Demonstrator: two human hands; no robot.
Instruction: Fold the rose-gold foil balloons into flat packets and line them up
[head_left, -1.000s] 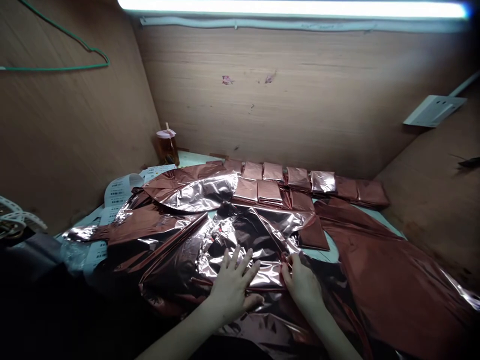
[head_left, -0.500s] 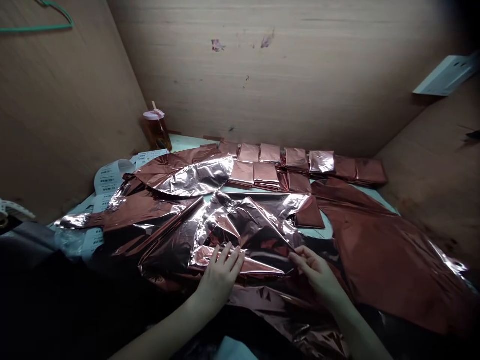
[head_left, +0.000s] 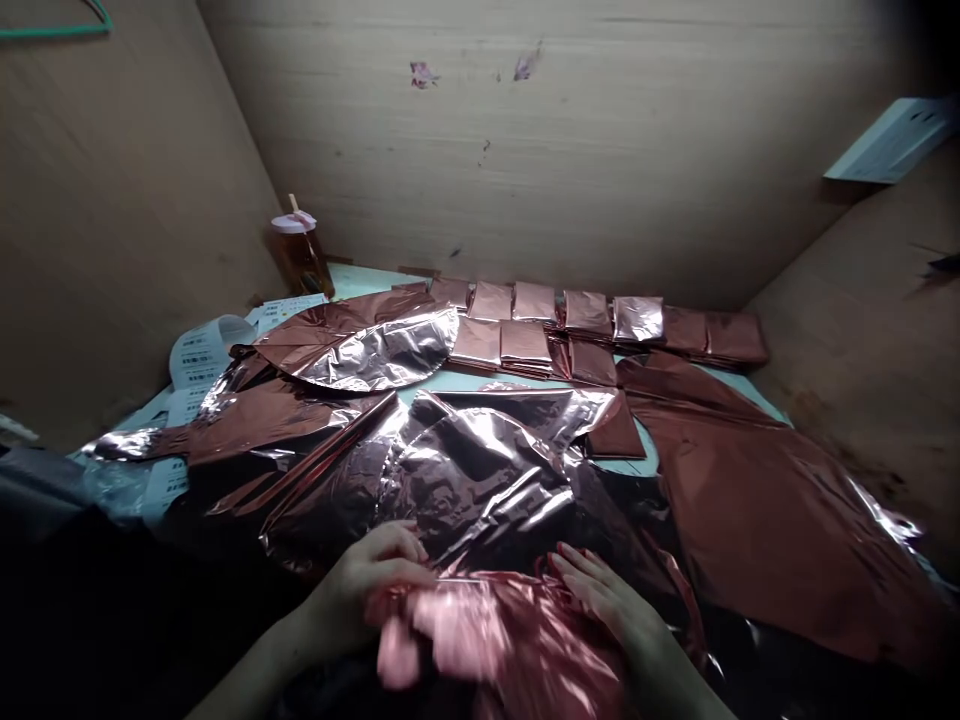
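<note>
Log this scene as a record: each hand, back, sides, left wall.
Left hand: bent fingers at loose, shiny pink foil; grip blurred
Right hand: fingers extended along that foil's right side; grip unclear
Back: rows of rectangular, folded, copper-coloured foil packets
Left side: white printed paper strip; brown cylindrical cup, pale lid
Right side: broad copper-coloured foil sheet
Left wall: thin green hanger
</note>
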